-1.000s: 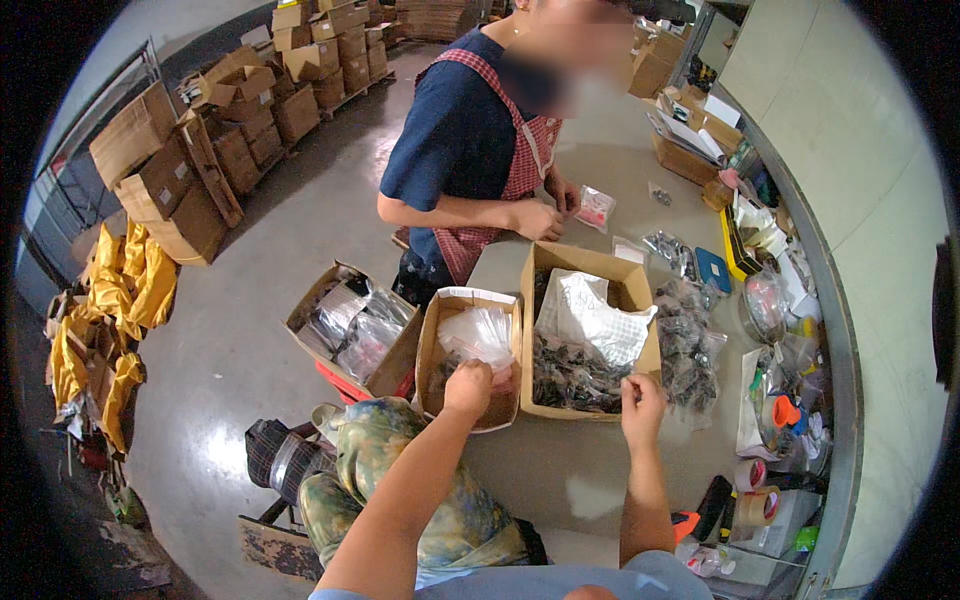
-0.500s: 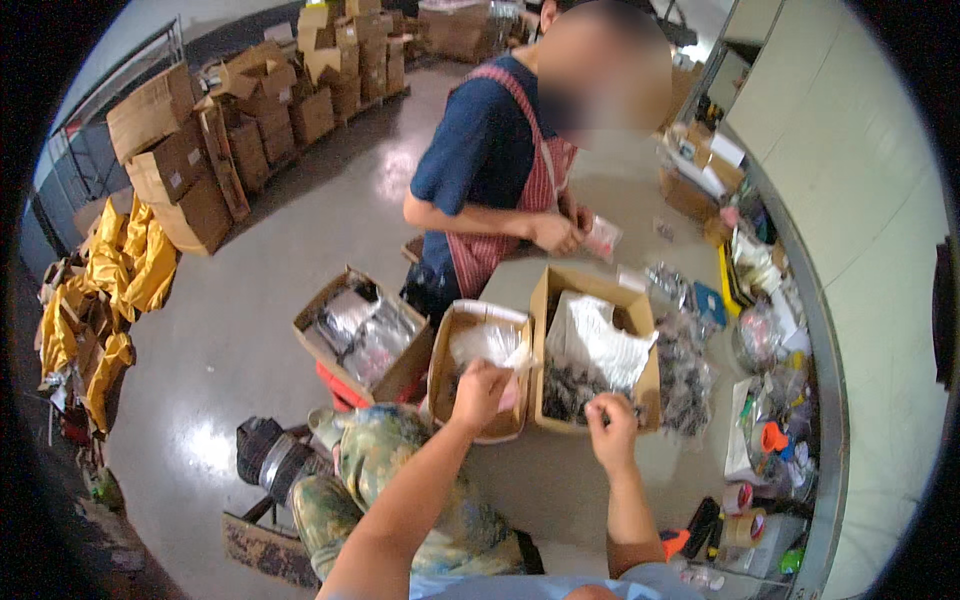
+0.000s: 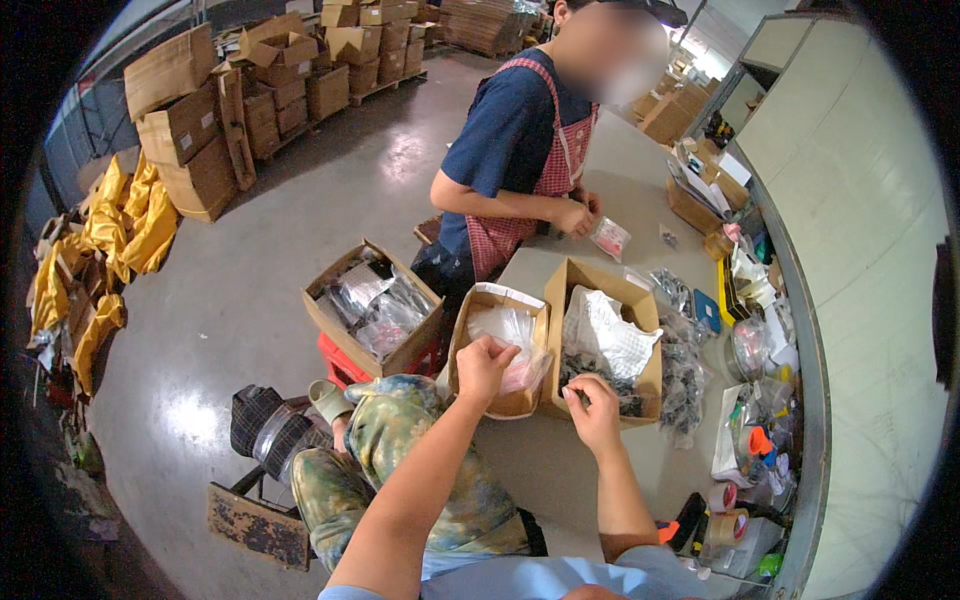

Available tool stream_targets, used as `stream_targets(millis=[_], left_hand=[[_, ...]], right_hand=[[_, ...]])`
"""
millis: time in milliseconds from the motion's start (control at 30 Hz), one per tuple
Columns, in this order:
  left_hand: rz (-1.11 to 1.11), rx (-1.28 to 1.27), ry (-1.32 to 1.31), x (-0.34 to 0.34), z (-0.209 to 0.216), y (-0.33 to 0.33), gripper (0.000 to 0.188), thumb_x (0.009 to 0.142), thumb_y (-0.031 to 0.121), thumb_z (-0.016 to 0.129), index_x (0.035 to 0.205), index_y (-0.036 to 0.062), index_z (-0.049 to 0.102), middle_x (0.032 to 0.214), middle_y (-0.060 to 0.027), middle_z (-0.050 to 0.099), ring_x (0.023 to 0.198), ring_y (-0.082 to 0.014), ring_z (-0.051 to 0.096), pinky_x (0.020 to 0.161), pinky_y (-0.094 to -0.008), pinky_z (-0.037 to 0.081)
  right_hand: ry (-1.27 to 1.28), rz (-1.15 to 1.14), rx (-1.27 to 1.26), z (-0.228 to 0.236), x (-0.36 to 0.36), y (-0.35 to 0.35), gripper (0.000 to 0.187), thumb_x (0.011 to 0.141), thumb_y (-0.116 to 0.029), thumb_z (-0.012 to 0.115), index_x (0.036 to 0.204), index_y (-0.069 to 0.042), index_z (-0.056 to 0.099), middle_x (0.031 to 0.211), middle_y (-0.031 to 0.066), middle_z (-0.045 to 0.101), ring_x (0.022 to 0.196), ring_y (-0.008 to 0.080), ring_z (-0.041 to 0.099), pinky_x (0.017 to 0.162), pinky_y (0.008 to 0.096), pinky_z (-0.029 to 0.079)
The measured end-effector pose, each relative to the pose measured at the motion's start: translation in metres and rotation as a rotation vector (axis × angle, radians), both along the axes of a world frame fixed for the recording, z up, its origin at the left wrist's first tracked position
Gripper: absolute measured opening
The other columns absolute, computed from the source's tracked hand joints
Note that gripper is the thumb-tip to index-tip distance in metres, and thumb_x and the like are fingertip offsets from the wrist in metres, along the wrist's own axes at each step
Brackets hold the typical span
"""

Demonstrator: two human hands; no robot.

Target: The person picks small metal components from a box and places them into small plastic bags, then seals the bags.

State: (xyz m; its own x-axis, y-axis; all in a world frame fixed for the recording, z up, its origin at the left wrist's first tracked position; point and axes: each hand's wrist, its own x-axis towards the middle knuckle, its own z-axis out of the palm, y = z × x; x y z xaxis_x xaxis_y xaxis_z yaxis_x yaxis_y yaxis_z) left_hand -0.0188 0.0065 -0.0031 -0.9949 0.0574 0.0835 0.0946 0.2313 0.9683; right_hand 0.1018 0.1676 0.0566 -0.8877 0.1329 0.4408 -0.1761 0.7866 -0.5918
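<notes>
My left hand (image 3: pixel 482 372) is closed in a pinch on a clear plastic bag (image 3: pixel 526 372), above the small cardboard box (image 3: pixel 522 405) in the middle. More clear bags (image 3: pixel 500 325) lie inside that box. At the near edge of the larger cardboard box (image 3: pixel 648 405) is my right hand (image 3: pixel 596 408), its thumb and fingertips drawn together. A tiny dark bit seems to show at those fingertips, too small to name. The larger box holds small dark pieces (image 3: pixel 628 400) and a crumpled white sheet (image 3: pixel 610 335).
A co-worker in a red checked apron (image 3: pixel 560 165) handles a small clear packet (image 3: pixel 610 237) across the table (image 3: pixel 590 470). Left of the boxes, a carton of filled bags (image 3: pixel 375 305) rests on a red stool (image 3: pixel 345 362). Bagged dark pieces (image 3: pixel 685 385) and tape rolls (image 3: pixel 727 527) lie rightward.
My right hand has come away from the dark pieces, leftward toward my left hand. The bag in my left hand now hangs lower, over the middle box. The whole view has shifted slightly.
</notes>
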Motion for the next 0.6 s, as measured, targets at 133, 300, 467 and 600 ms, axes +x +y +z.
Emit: stream_targets(millis=[133,300,467,600], left_hand=[[-0.215,0.115,0.181,0.006,0.000,0.000,0.015,0.075,0.012,0.071,0.084,0.0001,0.069,0.071,-0.0176,0.064,0.066,-0.0267,0.064,0.063,-0.0338,0.050],[-0.368,-0.034,0.119,0.008,0.000,0.000,0.015,0.075,0.013,0.070,0.085,0.0023,0.069,0.071,-0.0167,0.063,0.066,-0.0316,0.063,0.062,-0.0358,0.049],[-0.454,-0.079,0.207,0.016,0.008,0.000,0.017,0.073,0.013,0.072,0.085,0.0021,0.069,0.077,-0.0164,0.064,0.071,-0.0309,0.064,0.064,-0.0365,0.050],[-0.510,-0.015,0.352,0.019,0.007,0.002,0.017,0.071,0.011,0.073,0.086,0.0050,0.070,0.080,-0.0155,0.066,0.071,-0.0307,0.064,0.064,-0.0361,0.051]], right_hand=[[-0.007,0.038,0.016,0.008,-0.007,-0.012,0.012,0.079,-0.007,0.064,0.085,0.002,0.060,0.088,0.0147,0.062,0.082,0.0308,0.061,0.073,0.0370,0.048],[-0.107,0.133,0.039,0.022,-0.016,-0.023,0.018,0.079,-0.008,0.064,0.094,0.001,0.060,0.098,0.0140,0.060,0.090,0.0304,0.058,0.078,0.0372,0.047],[-0.172,0.265,0.134,0.025,-0.024,-0.022,0.026,0.079,-0.014,0.066,0.100,-0.001,0.059,0.102,0.0130,0.059,0.095,0.0316,0.056,0.084,0.0383,0.045],[-0.278,0.215,0.048,0.025,-0.023,-0.014,0.024,0.078,-0.015,0.066,0.096,-0.002,0.058,0.097,0.0132,0.059,0.094,0.0312,0.056,0.083,0.0384,0.045]])
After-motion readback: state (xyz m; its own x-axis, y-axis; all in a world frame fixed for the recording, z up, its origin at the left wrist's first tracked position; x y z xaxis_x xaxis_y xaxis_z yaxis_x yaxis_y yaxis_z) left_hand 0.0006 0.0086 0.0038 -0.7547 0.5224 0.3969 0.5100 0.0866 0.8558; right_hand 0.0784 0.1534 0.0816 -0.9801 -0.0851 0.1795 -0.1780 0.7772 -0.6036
